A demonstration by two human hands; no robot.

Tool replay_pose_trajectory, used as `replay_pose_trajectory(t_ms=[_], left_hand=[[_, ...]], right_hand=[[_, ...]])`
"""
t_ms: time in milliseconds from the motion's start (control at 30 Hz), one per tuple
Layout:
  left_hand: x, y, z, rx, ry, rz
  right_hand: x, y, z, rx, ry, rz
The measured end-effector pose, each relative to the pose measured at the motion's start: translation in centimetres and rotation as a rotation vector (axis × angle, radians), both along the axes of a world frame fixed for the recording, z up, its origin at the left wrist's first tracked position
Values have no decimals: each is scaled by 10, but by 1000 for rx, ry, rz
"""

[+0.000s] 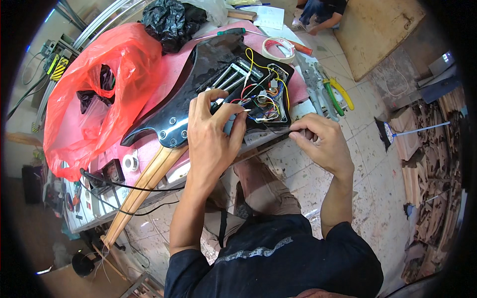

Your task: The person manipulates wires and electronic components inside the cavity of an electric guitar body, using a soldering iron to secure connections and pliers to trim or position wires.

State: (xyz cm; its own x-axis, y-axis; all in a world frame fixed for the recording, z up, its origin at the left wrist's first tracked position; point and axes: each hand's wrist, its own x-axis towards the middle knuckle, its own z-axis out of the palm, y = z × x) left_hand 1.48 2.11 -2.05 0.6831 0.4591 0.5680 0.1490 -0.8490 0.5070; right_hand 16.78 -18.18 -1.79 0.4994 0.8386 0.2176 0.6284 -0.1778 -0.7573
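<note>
A glossy black electric guitar [152, 122] lies back up on a pink-covered bench, its wooden neck [147, 185] reaching toward the lower left. In its open control cavity, a tangle of wires [269, 106] shows red, yellow, white and blue. Beside that cavity, metal springs [231, 75] sit in a second opening. My left hand [212, 130] rests over the body, thumb and forefinger closed on wires at the cavity's left side. Off the guitar's right edge, my right hand [322, 141] pinches what looks like a thin dark wire leading toward the cavity; its tip is partly hidden.
A red plastic bag [131, 64] and a black bag [174, 22] crowd the bench's left and back. Pliers [340, 94], a screwdriver [231, 32] and a tape roll [271, 48] lie around the body. A black cable [134, 187] crosses the neck. Another person [323, 15] is at the top.
</note>
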Motion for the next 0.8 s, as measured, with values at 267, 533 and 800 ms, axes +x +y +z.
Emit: replay_pose_trajectory(t_ms=[267, 533, 800], left_hand=[[0, 1, -3, -26, -7, -30], [0, -1, 0, -45, 11, -24], [0, 2, -3, 4, -32, -59]], right_hand=[[1, 2, -11, 10, -68, 113], [8, 17, 15, 76, -102, -176], [23, 44, 14, 49, -188, -102]])
